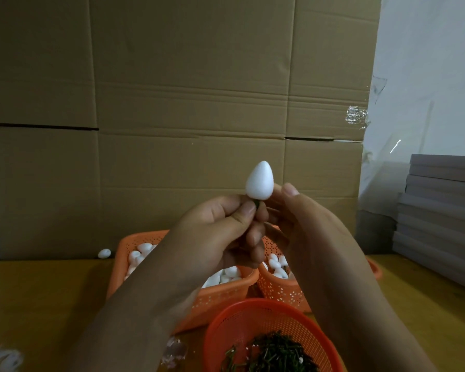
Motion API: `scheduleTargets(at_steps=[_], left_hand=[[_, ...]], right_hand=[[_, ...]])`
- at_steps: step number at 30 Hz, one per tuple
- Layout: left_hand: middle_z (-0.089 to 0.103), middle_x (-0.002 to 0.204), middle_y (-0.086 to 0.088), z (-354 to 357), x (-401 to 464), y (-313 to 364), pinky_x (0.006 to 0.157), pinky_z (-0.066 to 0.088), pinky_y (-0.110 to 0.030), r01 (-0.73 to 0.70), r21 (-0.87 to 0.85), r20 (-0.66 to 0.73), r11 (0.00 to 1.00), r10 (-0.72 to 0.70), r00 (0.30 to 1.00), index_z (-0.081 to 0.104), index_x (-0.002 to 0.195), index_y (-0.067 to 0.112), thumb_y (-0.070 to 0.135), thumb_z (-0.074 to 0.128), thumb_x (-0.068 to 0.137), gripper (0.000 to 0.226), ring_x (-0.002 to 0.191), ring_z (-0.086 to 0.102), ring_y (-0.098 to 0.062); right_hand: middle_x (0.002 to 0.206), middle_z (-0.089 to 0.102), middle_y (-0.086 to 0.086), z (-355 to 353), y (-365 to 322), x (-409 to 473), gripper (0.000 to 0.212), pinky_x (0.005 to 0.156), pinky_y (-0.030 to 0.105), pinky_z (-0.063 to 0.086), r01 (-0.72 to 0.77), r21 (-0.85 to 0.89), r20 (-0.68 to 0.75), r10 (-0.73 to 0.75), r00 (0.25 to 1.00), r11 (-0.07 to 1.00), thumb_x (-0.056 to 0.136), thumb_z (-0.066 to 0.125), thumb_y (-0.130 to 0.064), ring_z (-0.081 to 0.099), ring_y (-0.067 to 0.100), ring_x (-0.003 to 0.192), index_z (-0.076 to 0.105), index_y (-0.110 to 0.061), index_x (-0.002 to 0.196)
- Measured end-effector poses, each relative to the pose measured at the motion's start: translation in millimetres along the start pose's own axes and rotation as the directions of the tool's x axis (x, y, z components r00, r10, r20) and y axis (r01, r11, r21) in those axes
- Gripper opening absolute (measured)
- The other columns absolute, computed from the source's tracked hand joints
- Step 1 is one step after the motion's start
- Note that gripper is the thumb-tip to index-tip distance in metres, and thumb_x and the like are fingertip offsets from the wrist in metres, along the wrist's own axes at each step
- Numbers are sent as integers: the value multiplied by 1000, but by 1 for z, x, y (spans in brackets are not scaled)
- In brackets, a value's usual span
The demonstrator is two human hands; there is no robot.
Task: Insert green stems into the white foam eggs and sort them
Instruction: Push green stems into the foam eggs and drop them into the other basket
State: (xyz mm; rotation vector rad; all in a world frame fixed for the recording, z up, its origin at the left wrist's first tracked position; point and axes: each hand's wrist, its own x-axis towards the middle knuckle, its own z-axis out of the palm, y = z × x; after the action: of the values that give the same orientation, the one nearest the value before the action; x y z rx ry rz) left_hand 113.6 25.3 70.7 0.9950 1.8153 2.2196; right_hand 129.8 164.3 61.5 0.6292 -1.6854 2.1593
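Cardboard wall (188, 103) fills the far side, seams and tape visible; right edge gives way to clear plastic sheet (424, 89), hard to read behind glare. Stack of grey boards (440, 210) at right, cut off by frame edge. Wooden table (38, 296) below, partly blocked by both forearms.

Left basket (220, 296), orange, rectangular, holds white foam eggs; most of it hidden behind left arm. Second orange basket (277, 291) just right of it, also with eggs, mostly covered by right wrist. Round orange basket (266, 318) nearest, cut by bottom edge, holds pile of green stems (277, 353); single stems blur together.

Left hand (223, 229) raised mid-frame, grip closed: thumb and curled fingers pinch the stem (256, 204) under the egg; only a short dark bit of stem shows, rest hidden in fingers. Right hand (301, 218) just beside it, thumb up next to the egg, fingers loosely curved; cannot tell if they touch egg or stem, fingertips hidden behind left hand.

Egg (259, 179), white, pointed end up, sits on the stem above left fingers, in front of cardboard.

Loose egg (104, 253) on table far left, by the cardboard. Small whitish scraps (172, 350) near bottom, blurred.
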Motion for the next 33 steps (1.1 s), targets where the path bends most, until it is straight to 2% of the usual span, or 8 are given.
scheduleTargets(at_steps=[5,8,13,18,24,27,31,33], left_hand=[[46,56,4,2,0,1,53,48,-21,18,-19,73,1000,-17,997,57,81,11,28,48,85,20,50,50,-9],[47,57,4,3,1,0,54,47,-22,10,-15,88,1000,-9,996,63,75,16,29,49,87,23,51,49,-10],[54,61,2,-1,1,0,56,49,-22,-4,20,74,1000,3,997,73,72,26,31,58,83,19,54,52,-10],[56,63,0,-3,2,-4,57,48,-25,2,4,18,1000,-2,1000,75,81,23,32,68,72,14,55,52,-11],[58,63,1,-4,2,-4,57,46,-24,-10,18,14,1000,9,1000,75,72,25,34,69,67,12,53,52,-9],[58,62,1,-5,2,-4,58,46,-24,-4,19,18,1000,4,1000,78,77,23,34,68,67,18,54,52,-8],[58,62,1,-5,2,-4,57,47,-21,3,34,5,999,-3,1000,78,86,17,31,65,72,24,53,52,-8],[58,63,1,-4,2,-4,56,47,-21,5,43,2,999,-5,1000,78,83,20,32,65,72,21,53,52,-8]], right_hand=[[71,65,7,-2,-1,-3,32,74,30,54,2,-79,-8,-2,1000,997,88,57,-40,66,19,75,71,-11,82],[74,67,2,-4,0,-4,31,80,35,52,7,-124,-17,-9,1000,992,87,60,-42,65,17,79,72,-13,92],[90,74,3,-3,-7,-6,33,69,19,55,27,-88,-41,-31,999,996,74,67,-38,72,15,88,74,-18,99],[92,74,5,-1,-5,-5,42,75,20,56,47,-81,-72,-53,996,996,61,72,-39,71,14,88,73,-16,96],[98,75,0,1,-4,-4,24,75,17,56,22,-71,-39,-25,999,997,77,75,-33,71,11,95,74,-25,100],[92,76,-3,4,-2,1,18,64,12,52,-13,-3,-46,13,999,1000,67,72,-31,71,7,90,79,-32,84],[96,76,2,3,-3,-2,25,63,15,54,-22,51,-20,23,1000,998,79,56,-32,72,10,91,78,-28,89],[92,75,6,2,-5,-5,23,61,18,55,-29,52,-16,30,999,998,84,61,-34,73,14,85,77,-22,95]])
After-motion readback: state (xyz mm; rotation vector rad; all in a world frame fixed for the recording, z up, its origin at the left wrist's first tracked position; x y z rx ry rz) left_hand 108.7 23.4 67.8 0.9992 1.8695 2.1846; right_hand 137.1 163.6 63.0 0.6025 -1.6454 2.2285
